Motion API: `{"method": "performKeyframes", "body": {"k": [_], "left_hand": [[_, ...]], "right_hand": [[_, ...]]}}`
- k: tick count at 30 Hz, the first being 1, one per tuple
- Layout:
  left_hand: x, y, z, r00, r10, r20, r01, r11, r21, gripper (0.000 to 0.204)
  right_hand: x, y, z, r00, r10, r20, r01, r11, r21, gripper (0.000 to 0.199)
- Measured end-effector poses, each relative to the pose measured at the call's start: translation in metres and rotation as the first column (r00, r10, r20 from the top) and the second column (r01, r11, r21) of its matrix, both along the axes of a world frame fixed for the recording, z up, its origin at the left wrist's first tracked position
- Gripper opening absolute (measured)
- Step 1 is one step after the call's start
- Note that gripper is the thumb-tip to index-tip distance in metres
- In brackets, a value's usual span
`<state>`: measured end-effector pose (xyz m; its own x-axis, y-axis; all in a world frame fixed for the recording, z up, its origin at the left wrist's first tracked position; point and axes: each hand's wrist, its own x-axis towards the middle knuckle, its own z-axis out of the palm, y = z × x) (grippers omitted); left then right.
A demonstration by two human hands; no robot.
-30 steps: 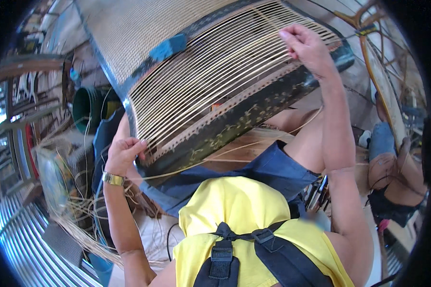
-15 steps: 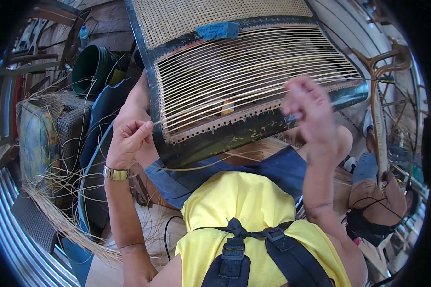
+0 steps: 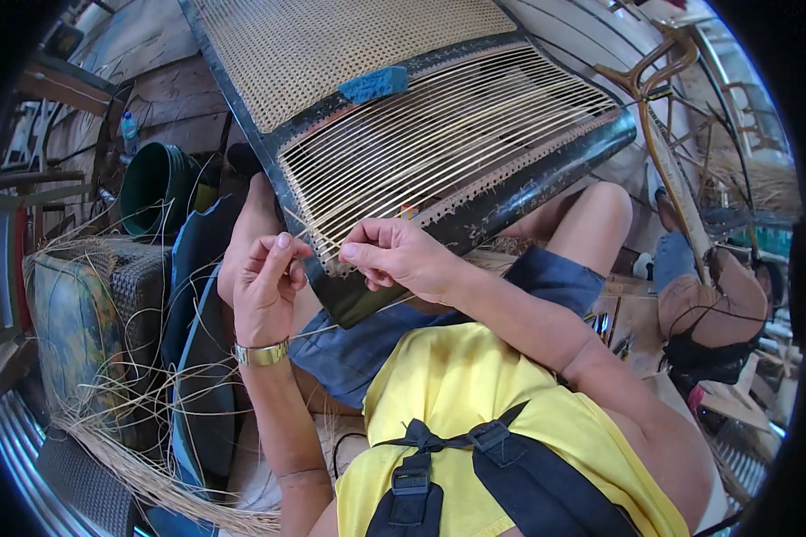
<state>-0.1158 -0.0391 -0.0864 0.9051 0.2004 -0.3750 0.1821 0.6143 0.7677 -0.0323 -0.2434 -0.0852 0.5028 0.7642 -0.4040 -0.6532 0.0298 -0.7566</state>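
A dark wooden frame [image 3: 546,166] with a gold pattern lies across my legs. Its far part carries woven cane [image 3: 358,45]; the nearer opening is strung with parallel cane strands [image 3: 439,134]. At the near left corner, my left hand [image 3: 276,286] is closed, thumb and index finger pinching a thin cane strand [image 3: 318,238]. Just to its right, my right hand [image 3: 401,259] is closed too, its thumb and fingertips at the same strand over the row of holes. A blue sponge [image 3: 373,85] rests on the bar between both sections.
Loose cane strands [image 3: 152,474] pile up at the left, beside a mottled padded block [image 3: 81,331]. A dark green bucket [image 3: 155,188] and a water bottle [image 3: 130,130] stand farther off. Bent wooden furniture parts [image 3: 663,76] are at the right, near another person's bare leg [image 3: 712,295].
My right hand has swept from the frame's right side to its near left corner, beside my left hand. The frame sits farther left and more tilted in view.
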Motion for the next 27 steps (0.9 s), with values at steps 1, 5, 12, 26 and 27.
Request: {"method": "performKeyframes", "body": {"k": [1,5,12,26,27], "left_hand": [[-0.001,-0.002,0.001,1.000,-0.003,-0.010,0.003,0.999,0.053,0.016],[-0.004,-0.007,0.005,1.000,0.003,0.016,-0.005,0.988,0.153,0.034],[-0.003,0.006,-0.001,0.944,-0.118,0.309,0.035,0.965,0.261,0.016],[0.006,-0.039,-0.010,0.990,-0.018,0.142,0.039,0.988,-0.149,0.010],[0.007,-0.042,-0.009,0.993,0.009,0.120,0.017,0.976,-0.215,0.011]], "right_hand": [[-0.002,0.003,0.000,1.000,-0.002,0.007,0.002,1.000,-0.005,0.014],[-0.007,0.011,0.003,0.997,0.029,-0.077,-0.032,0.999,-0.031,0.012],[0.004,0.013,0.016,0.965,0.251,0.077,-0.230,0.949,-0.215,0.015],[0.006,0.000,0.013,0.884,-0.060,0.463,0.062,0.998,0.009,0.016],[0.006,0.000,0.019,0.865,-0.026,0.501,0.039,0.999,-0.015,0.014]]}}
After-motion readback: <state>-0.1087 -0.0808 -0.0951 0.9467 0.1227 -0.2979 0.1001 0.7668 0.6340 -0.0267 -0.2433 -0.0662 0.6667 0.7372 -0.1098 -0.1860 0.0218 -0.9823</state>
